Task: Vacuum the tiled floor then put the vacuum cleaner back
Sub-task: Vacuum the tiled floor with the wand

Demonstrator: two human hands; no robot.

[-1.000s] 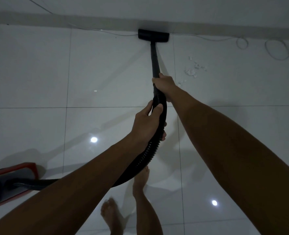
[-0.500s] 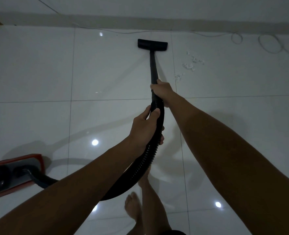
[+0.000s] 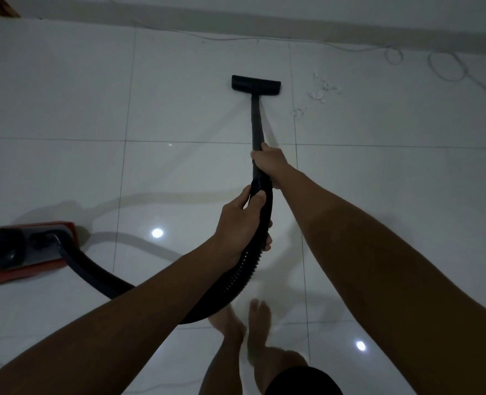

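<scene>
Both hands were wrapped around the vacuum: the right hand (image 3: 270,163) was closed on the rigid black wand (image 3: 256,121), the left hand (image 3: 240,223) just behind it on the ribbed black hose (image 3: 244,269). The flat black floor nozzle (image 3: 255,85) was set well ahead, and scattered white crumbs (image 3: 320,91) ahead-right were left unswept, so vacuuming was judged unfinished. The red canister vacuum cleaner (image 3: 22,252), left of the left hand, was not yet put back; a thin white cable (image 3: 447,67) far ahead-right was judged a snag risk.

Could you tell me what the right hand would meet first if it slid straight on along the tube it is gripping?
Probably the black floor nozzle: the right hand points along the wand, which ends there, with nothing between.
</scene>
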